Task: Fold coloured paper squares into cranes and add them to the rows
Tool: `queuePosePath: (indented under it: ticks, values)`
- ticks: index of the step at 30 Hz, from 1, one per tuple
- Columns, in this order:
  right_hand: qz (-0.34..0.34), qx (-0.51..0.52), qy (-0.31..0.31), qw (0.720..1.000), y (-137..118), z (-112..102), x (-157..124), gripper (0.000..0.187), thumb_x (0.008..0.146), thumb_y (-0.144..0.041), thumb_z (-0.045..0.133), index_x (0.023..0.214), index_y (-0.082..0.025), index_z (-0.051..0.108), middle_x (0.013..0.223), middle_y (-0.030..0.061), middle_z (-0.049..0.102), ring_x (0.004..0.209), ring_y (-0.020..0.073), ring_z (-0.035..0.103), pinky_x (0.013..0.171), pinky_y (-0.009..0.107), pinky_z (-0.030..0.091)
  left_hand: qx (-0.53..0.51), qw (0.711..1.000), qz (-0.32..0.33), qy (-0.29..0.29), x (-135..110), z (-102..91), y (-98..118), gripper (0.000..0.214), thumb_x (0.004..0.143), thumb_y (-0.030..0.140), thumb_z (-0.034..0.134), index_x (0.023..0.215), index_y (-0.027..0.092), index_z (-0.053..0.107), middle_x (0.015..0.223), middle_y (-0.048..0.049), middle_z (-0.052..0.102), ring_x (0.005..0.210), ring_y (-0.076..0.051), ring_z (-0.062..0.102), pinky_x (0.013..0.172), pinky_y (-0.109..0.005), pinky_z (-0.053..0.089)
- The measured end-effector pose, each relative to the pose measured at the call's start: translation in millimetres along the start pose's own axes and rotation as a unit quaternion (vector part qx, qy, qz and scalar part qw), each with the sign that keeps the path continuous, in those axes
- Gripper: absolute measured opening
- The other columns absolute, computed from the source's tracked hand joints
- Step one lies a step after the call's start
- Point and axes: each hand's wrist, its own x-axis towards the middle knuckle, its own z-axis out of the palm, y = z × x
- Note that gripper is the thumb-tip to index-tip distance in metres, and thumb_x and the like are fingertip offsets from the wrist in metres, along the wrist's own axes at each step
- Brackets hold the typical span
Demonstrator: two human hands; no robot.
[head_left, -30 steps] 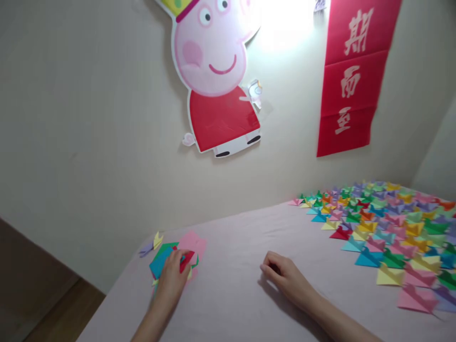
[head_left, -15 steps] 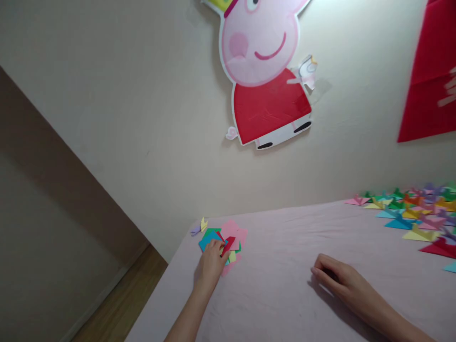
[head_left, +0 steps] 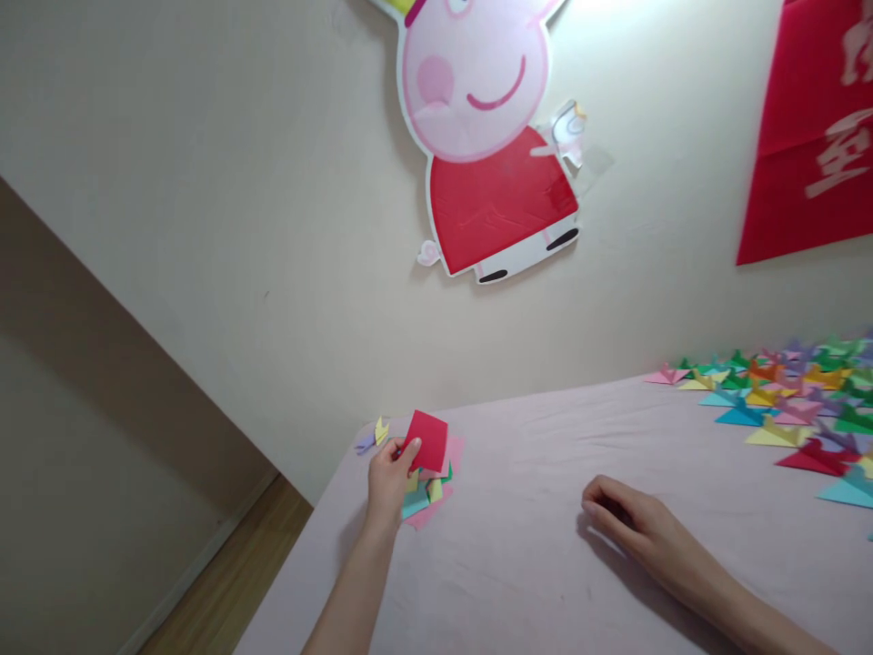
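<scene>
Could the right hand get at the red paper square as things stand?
Probably yes: no object shows between the right hand and the red paper square, which the left hand holds by its left edge.

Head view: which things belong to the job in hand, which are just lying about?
Likely the job's:
red paper in the left hand
paper pile under it
folded paper shapes at right

Likely just around:
pig cutout, on the wall
red banner, likewise

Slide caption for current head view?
Left hand holds red paper above a colorful paper pile; right hand rests on pale cloth.
</scene>
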Motion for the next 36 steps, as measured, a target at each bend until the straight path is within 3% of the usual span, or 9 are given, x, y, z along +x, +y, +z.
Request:
queuePosePath:
  ticks: [4, 8, 13, 18, 21, 24, 27, 31, 36]
  values:
    - [-0.024, -0.011, 0.063, 0.998, 4.6, 1.0, -2.0, 0.023, 0.090, -0.036, 0.047, 0.108, -0.024, 0.055, 0.083, 0.0031, 0.066, 0.071, 0.0194, 0.062, 0.066, 0.031, 0.052, -0.124, 0.986, -0.069, -0.087, -32.1, 45.3, 19.7, 0.056, 0.065, 0.073, 0.065, 0.074, 0.019, 0.052, 0.059, 0.0016, 0.057, 0.049, -0.012, 0.054, 0.045, -0.020, 0.038]
    - [-0.199, -0.132, 0.143, 0.960, 4.8, -9.3, -1.2, 0.038, 0.086, -0.016, 0.048, 0.124, -0.025, 0.050, 0.116, 0.0106, 0.063, 0.104, 0.0243, 0.061, 0.088, 0.039, 0.052, -0.199, 0.956, -0.124, -0.176, -67.1, 93.1, 34.0, 0.059, 0.061, 0.073, 0.069, 0.072, 0.017, 0.054, 0.057, -0.0018, 0.060, 0.048, -0.013, 0.058, 0.042, -0.019, 0.039]
    - [-0.295, -0.292, 0.103, 0.904, 6.5, -34.0, -7.5, 0.034, 0.087, -0.004, 0.046, 0.110, -0.025, 0.060, 0.117, 0.0080, 0.065, 0.106, 0.0234, 0.057, 0.089, 0.037, 0.048, -0.256, 0.899, -0.184, -0.303, -91.3, 128.9, 41.3, 0.056, 0.065, 0.066, 0.070, 0.082, 0.014, 0.059, 0.062, -0.0049, 0.067, 0.048, -0.013, 0.059, 0.044, -0.019, 0.040]
    - [-0.310, -0.302, 0.098, 0.896, 15.0, -48.8, -23.7, 0.018, 0.095, -0.016, 0.049, 0.092, -0.025, 0.065, 0.107, 0.0060, 0.069, 0.095, 0.0200, 0.059, 0.084, 0.031, 0.045, -0.216, 0.886, -0.190, -0.363, -99.1, 138.4, 35.2, 0.056, 0.070, 0.069, 0.064, 0.082, 0.015, 0.056, 0.056, -0.0051, 0.065, 0.039, -0.011, 0.051, 0.038, -0.019, 0.036]
    - [-0.252, -0.227, 0.096, 0.936, 10.5, -50.1, -23.2, 0.014, 0.095, -0.025, 0.052, 0.090, -0.026, 0.065, 0.101, 0.0041, 0.071, 0.094, 0.0203, 0.060, 0.085, 0.033, 0.045, -0.208, 0.894, -0.172, -0.357, -97.2, 137.2, 29.8, 0.058, 0.076, 0.072, 0.057, 0.082, 0.014, 0.058, 0.060, -0.0052, 0.064, 0.042, -0.012, 0.052, 0.039, -0.021, 0.037]
    - [-0.051, -0.045, 0.084, 0.994, -2.2, -48.9, -11.7, 0.024, 0.096, -0.039, 0.050, 0.083, -0.023, 0.062, 0.079, 0.0026, 0.067, 0.074, 0.0183, 0.061, 0.069, 0.029, 0.048, -0.235, 0.924, -0.138, -0.267, -91.0, 133.7, 28.2, 0.061, 0.081, 0.072, 0.052, 0.097, 0.014, 0.061, 0.079, -0.0067, 0.067, 0.062, -0.015, 0.061, 0.048, -0.021, 0.042]
    - [0.099, 0.131, 0.036, 0.986, -12.3, -48.3, 3.3, 0.037, 0.087, -0.056, 0.056, 0.078, -0.021, 0.060, 0.070, 0.0007, 0.063, 0.062, 0.0158, 0.057, 0.056, 0.026, 0.045, -0.259, 0.923, -0.128, -0.254, -85.9, 130.3, 31.6, 0.070, 0.083, 0.076, 0.046, 0.110, 0.013, 0.059, 0.094, -0.0107, 0.068, 0.070, -0.016, 0.064, 0.050, -0.021, 0.043]
    - [0.145, 0.211, -0.001, 0.967, -11.5, -45.0, 14.2, 0.044, 0.076, -0.062, 0.067, 0.076, -0.018, 0.061, 0.068, 0.0000, 0.063, 0.061, 0.0142, 0.055, 0.057, 0.025, 0.043, -0.226, 0.911, -0.137, -0.316, -86.1, 131.1, 36.2, 0.066, 0.075, 0.072, 0.060, 0.102, 0.013, 0.060, 0.069, -0.0058, 0.068, 0.047, -0.012, 0.054, 0.042, -0.020, 0.034]
    - [0.135, 0.201, -0.001, 0.970, 3.1, -40.4, 15.8, 0.037, 0.082, -0.056, 0.062, 0.089, -0.019, 0.060, 0.067, -0.0006, 0.061, 0.059, 0.0152, 0.055, 0.056, 0.027, 0.043, -0.190, 0.917, -0.138, -0.323, -89.0, 134.3, 36.5, 0.042, 0.075, 0.057, 0.065, 0.080, 0.016, 0.058, 0.050, -0.0006, 0.062, 0.035, -0.007, 0.039, 0.039, -0.018, 0.024]
